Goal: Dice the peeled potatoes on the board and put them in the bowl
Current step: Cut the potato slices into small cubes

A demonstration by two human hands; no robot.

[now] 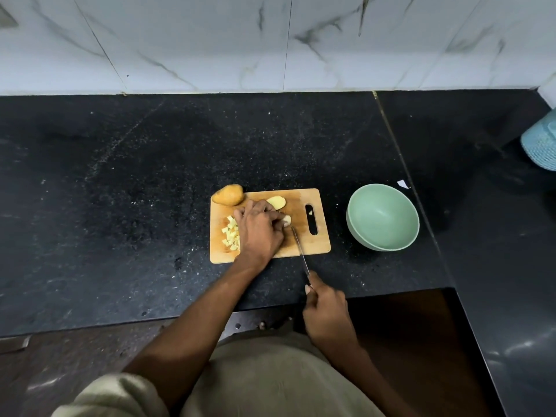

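**Potato dicing on board, knife at the piece**

Landmark: wooden cutting board (319, 236), flat on black counter (120, 191), handle slot at its right end.

Left hand (260, 233) laid over middle of board, fingers curled down onto a pale peeled potato piece (287, 219) at the fingertips; left grip clenched on that piece, most of it hidden under the fingers. Right hand (326, 311) held off the board's near edge, over the counter's front edge, right grip wrapped round the handle of a knife (301, 251). Blade angled up from near-right onto board, tip just beside the held piece; contact with potato not clear enough to tell.

Peeled half potato (276, 202) lay cut face up near board's far edge, just past the left knuckles. Heap of diced potato cubes (230, 234) sat on board's left part, partly covered by left hand. Whole unpeeled-looking brown potato (228, 194) rested at board's far-left corner, overhanging onto counter.

Green bowl (382, 217) stood on counter to right of board, apart from it, no dice seen inside. Small white scrap (403, 184) lay on counter beyond bowl. Pale blue ribbed container (541, 142) cut off by frame edge, far right of board. White marble-look wall tiles (270, 40) ran behind counter, beyond board.
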